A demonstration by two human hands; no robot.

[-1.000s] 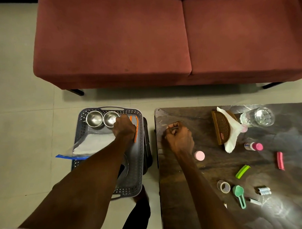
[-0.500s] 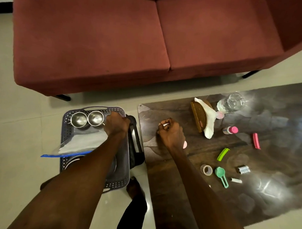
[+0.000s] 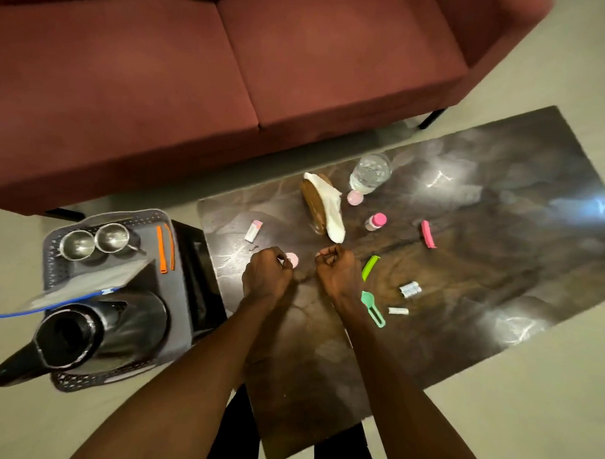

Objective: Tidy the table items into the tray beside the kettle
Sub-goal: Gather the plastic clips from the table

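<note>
A grey perforated tray stands on the floor left of the dark table. It holds two steel cups, two orange clips, a clear zip bag and the black kettle. My left hand is curled over the table, its fingertips pinched on a round pink lid that they partly hide. My right hand is curled shut beside it with nothing visible in it. A small white and pink eraser lies just beyond my left hand.
On the table lie a brown holder with a white cloth, a glass, a pink-capped bottle, a pink clip, a green clip, a green scoop and a thread spool. A red sofa stands behind.
My left hand left the tray and came over the table to the pink lid. My right hand moved right, away from the table's left corner. The view shifted right.
</note>
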